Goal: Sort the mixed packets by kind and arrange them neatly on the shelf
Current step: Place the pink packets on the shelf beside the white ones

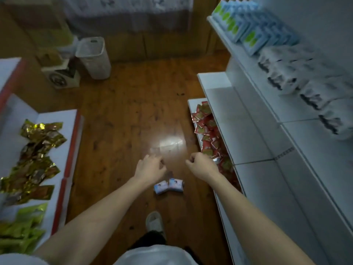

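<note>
Fingers of the left hand hang loosely curled over the wooden floor and hold nothing. Those of the right hand are curled in more tightly; whether they pinch anything I cannot tell, since the palm side is hidden. Just beyond the right fingertips lie red packets, heaped on the lowest board of the white shelf. Below and between both sets of fingers, two pale blue-and-pink packets lie touching each other on the floor, apart from either hand. Well off to the left of the left fingers, gold foil packets and green packets are spread on a red-edged white shelf. Far above the right fingers, blue-and-green packets stand in a row on an upper board, with blurred white packets beside them.
</note>
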Action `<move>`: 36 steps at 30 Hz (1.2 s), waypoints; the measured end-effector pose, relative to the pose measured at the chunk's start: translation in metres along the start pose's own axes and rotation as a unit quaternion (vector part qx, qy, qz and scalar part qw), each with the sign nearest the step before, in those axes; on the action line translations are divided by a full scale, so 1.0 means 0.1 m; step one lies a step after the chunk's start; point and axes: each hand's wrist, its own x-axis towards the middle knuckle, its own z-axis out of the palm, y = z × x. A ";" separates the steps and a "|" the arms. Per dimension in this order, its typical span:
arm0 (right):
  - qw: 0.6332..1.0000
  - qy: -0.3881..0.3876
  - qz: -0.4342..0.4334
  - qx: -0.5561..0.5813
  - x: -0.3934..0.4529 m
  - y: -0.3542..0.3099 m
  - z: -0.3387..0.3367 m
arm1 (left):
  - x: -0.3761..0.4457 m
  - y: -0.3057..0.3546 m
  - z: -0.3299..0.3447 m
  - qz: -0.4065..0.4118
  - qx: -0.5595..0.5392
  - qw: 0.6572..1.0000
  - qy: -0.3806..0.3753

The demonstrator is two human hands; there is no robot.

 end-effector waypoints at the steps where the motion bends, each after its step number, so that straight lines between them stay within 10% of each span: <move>1: 1.000 -0.016 0.007 -0.002 0.19 -0.04 0.13 | 0.08 -0.16 0.10 -0.010 -0.004 1.000 -0.024; 17: 0.938 -0.310 0.140 -0.069 2.50 1.37 3.09 | 1.06 -1.86 3.35 -0.155 -0.057 0.926 -0.339; 28: 0.957 -0.177 0.013 -0.231 4.44 2.94 5.49 | 2.49 -2.43 6.31 -0.151 -0.045 0.961 -0.226; 36: 0.980 -0.190 0.059 0.011 4.56 2.99 5.14 | 2.72 -2.52 6.02 -0.093 -0.069 0.972 -0.202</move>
